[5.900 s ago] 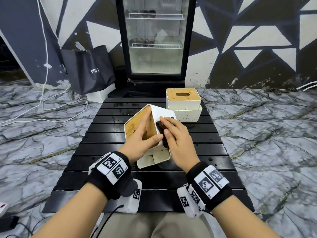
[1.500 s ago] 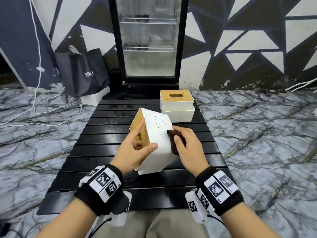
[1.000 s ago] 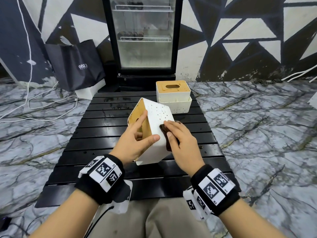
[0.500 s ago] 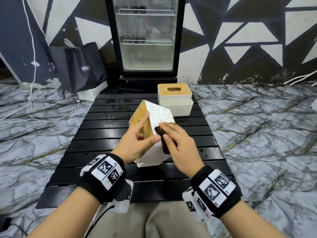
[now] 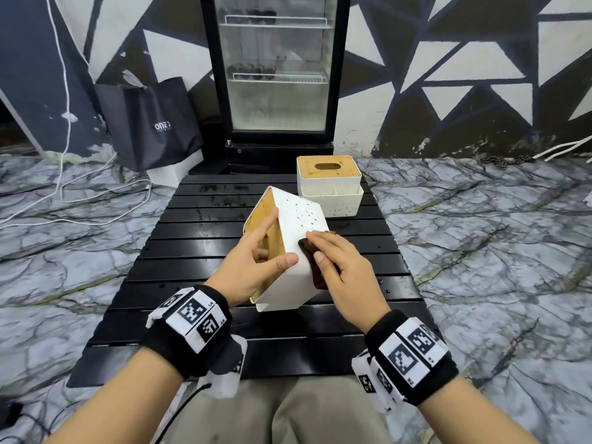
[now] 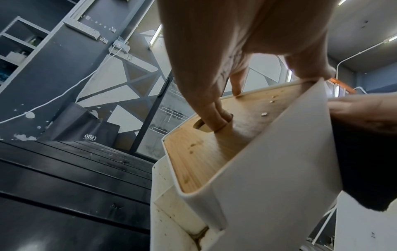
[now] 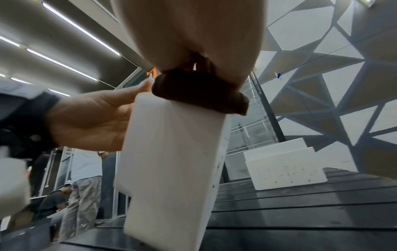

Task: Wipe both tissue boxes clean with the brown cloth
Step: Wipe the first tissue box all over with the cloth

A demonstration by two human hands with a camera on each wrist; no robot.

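Note:
A white tissue box [image 5: 296, 251] with a wooden lid is tipped on its side over the black slatted table [image 5: 198, 238]. My left hand [image 5: 256, 264] grips it, thumb on the white side, fingers on the wooden lid [image 6: 214, 144] with two in its slot. My right hand [image 5: 339, 267] presses the brown cloth [image 5: 315, 267] flat against the box's white side; the cloth [image 7: 199, 91] shows dark under the palm in the right wrist view. The second tissue box [image 5: 330, 184] stands upright at the table's far end, also visible as a speckled white box [image 7: 283, 163].
A glass-door fridge [image 5: 275, 68] stands behind the table, a black shopping bag [image 5: 153, 123] to its left. White cables [image 5: 80, 200] lie on the marble floor. In the right wrist view, people [image 7: 86, 178] are in the background.
The box has been turned from lid-up to its speckled side up. My right hand keeps rubbing the cloth up and down its white side; the left grip is unchanged.

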